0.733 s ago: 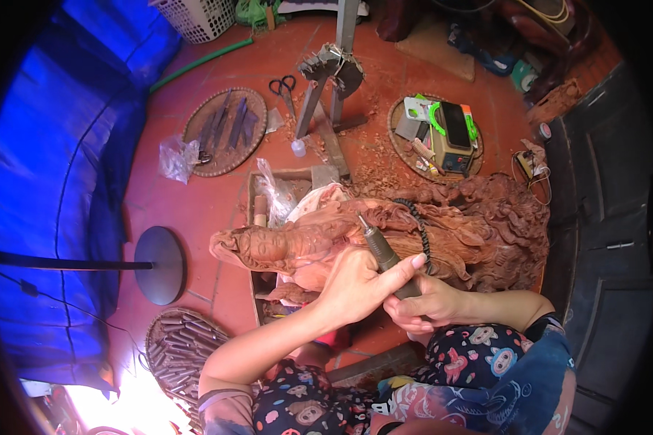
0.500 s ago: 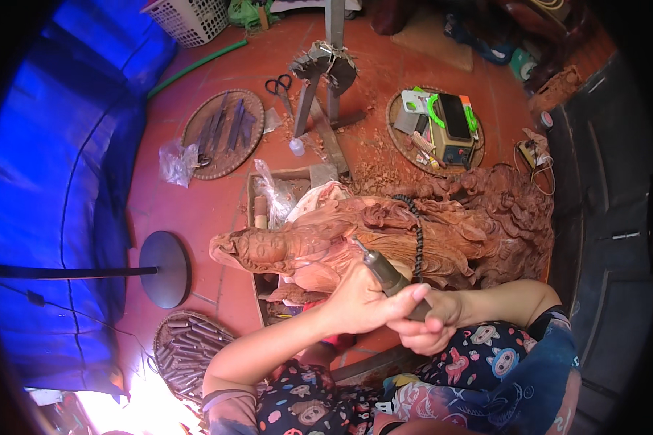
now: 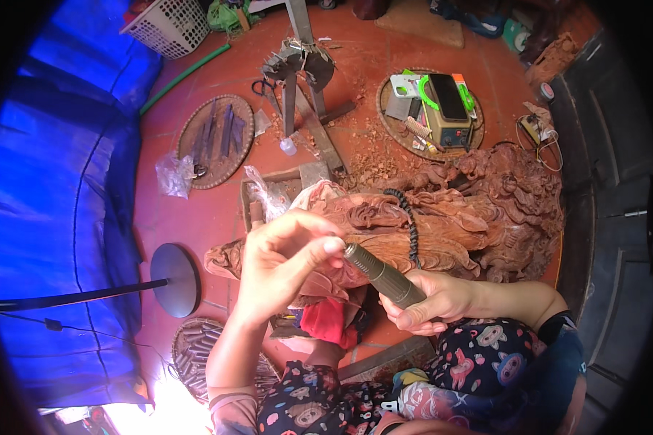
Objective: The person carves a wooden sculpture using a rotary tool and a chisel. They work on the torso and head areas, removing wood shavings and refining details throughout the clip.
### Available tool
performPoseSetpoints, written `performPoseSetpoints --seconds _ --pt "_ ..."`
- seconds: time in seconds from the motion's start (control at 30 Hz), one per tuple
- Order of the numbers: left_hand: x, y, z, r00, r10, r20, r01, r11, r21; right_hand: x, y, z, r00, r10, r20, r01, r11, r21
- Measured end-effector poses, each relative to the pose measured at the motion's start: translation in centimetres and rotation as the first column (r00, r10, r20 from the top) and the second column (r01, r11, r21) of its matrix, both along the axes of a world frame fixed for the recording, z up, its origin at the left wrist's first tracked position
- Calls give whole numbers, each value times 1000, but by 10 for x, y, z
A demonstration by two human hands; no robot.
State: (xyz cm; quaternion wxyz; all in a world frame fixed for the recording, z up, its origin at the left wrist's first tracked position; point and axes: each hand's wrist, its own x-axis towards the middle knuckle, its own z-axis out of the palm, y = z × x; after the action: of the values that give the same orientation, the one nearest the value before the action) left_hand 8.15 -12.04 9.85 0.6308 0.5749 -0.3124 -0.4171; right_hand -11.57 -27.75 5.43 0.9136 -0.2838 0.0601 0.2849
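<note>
Just beside the nose of the grey handpiece [image 3: 386, 275], our left hand [image 3: 272, 270] bends its fingers; whether they pinch anything, we cannot tell. Our right hand [image 3: 437, 297] grips the rear. Beyond, the carved wooden figure [image 3: 450, 225] stretches rightward.

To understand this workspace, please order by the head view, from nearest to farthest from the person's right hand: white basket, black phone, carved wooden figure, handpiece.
1. Handpiece: held in the right hand.
2. Carved wooden figure: lying just beyond the hand.
3. Black phone: farther ahead, beyond the figure.
4. White basket: farthest, upper left.
</note>
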Motion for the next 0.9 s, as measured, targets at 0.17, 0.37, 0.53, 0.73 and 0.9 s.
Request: performPoseSetpoints --seconds 0.17,0.37,0.53,0.73,0.9 --pt "56 -33 -6 866 361 346 -322 932 -166 -6 -6 -3 997 -35 -70 36 999 11" --pt "158 -127 -22 50 572 818 -360 775 -520 -7 -6 7 994 -4 -105 -6 995 -96" --pt "176 -185 -33 -330 344 879 -371 809 -456 -14 -11 6 997 27 -69 -35 992 -119" --pt "171 -183 -46 -283 225 932 -375 869 -324 -22 -17 3 999 -4 -35 -1 990 -142" --pt "166 -145 -42 189 385 903 -668 725 -169 -27 -23 5 996 -7 -85 -9 984 -179"
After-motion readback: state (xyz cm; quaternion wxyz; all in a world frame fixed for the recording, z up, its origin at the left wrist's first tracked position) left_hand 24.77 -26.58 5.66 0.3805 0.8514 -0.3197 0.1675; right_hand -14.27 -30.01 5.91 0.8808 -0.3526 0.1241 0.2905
